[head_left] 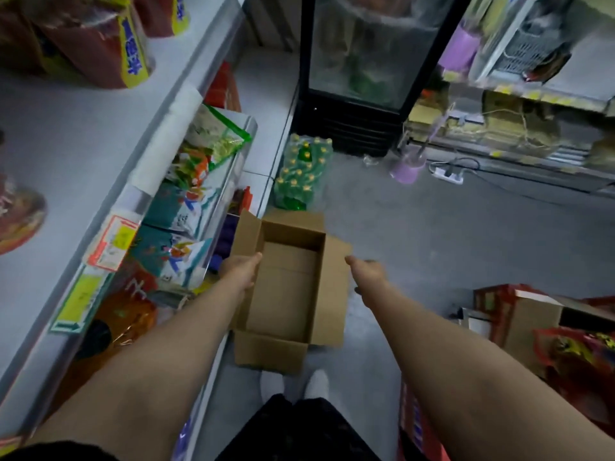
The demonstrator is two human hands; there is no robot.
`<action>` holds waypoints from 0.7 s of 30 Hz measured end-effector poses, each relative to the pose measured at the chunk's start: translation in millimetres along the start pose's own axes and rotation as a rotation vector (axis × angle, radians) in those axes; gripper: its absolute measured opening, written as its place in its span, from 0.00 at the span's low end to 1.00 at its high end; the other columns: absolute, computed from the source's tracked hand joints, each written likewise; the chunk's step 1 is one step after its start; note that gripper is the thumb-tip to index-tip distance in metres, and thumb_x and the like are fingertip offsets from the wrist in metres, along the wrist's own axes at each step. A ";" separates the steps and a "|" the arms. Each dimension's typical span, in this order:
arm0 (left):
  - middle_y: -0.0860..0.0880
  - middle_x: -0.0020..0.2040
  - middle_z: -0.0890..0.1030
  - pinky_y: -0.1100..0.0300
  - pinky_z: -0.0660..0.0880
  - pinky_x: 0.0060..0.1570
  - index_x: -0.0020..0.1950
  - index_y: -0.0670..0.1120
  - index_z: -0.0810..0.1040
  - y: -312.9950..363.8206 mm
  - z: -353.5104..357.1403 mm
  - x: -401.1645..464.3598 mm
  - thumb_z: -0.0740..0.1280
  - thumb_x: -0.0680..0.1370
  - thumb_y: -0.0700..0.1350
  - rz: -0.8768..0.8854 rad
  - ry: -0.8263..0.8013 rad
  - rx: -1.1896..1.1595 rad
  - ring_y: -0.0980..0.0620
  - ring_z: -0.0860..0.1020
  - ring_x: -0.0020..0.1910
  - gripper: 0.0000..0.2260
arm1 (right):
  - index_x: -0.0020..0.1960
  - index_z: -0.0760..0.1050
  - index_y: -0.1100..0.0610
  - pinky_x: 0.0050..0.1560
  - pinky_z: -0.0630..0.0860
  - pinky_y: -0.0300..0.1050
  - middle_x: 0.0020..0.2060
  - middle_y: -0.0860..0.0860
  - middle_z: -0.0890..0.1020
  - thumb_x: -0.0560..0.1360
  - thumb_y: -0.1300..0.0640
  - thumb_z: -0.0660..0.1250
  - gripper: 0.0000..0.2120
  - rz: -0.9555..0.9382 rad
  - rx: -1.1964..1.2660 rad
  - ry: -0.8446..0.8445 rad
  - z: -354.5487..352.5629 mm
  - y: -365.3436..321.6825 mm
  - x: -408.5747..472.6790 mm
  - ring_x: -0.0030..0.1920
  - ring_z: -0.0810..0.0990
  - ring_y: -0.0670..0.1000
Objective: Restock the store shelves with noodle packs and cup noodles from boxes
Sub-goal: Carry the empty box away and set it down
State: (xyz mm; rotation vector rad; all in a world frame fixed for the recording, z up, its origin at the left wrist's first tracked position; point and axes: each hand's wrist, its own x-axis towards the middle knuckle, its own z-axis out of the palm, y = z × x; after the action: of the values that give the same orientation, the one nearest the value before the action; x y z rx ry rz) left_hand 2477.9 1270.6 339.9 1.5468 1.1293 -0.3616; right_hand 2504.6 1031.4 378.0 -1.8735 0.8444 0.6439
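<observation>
Head view: looking down a shop aisle at two bare arms reaching to a box on the floor.
Cardboard box (289, 287): flaps open, nothing visible inside, on the grey floor (449, 234) beside the shelf unit.
Left hand (241, 268): at the box's left wall, thumb along the rim; fingers hidden, so its grip cannot be told.
Right hand (366, 272): at the right flap; blurred, hold unclear.
Noodle packs (186, 207): lined up on the lower shelf at left.
Cup noodles (100, 41): red cups on the upper shelf (66, 134).
Green bottles (303, 171): wrapped pack past the box.
Fridge (362, 61): glass door, aisle end.
</observation>
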 end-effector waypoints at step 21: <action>0.39 0.70 0.74 0.45 0.71 0.67 0.72 0.40 0.71 -106.4 39.0 244.0 0.70 0.78 0.56 0.063 0.245 0.300 0.38 0.71 0.69 0.29 | 0.65 0.77 0.60 0.63 0.77 0.58 0.56 0.55 0.79 0.80 0.44 0.66 0.23 0.077 -0.125 -0.059 127.9 82.1 192.3 0.59 0.78 0.62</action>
State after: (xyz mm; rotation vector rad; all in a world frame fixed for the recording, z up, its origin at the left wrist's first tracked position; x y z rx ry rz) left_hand 2526.0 1338.1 84.0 1.9273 1.2532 -0.3152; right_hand 2550.7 1068.3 140.1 -1.9312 0.8580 0.8123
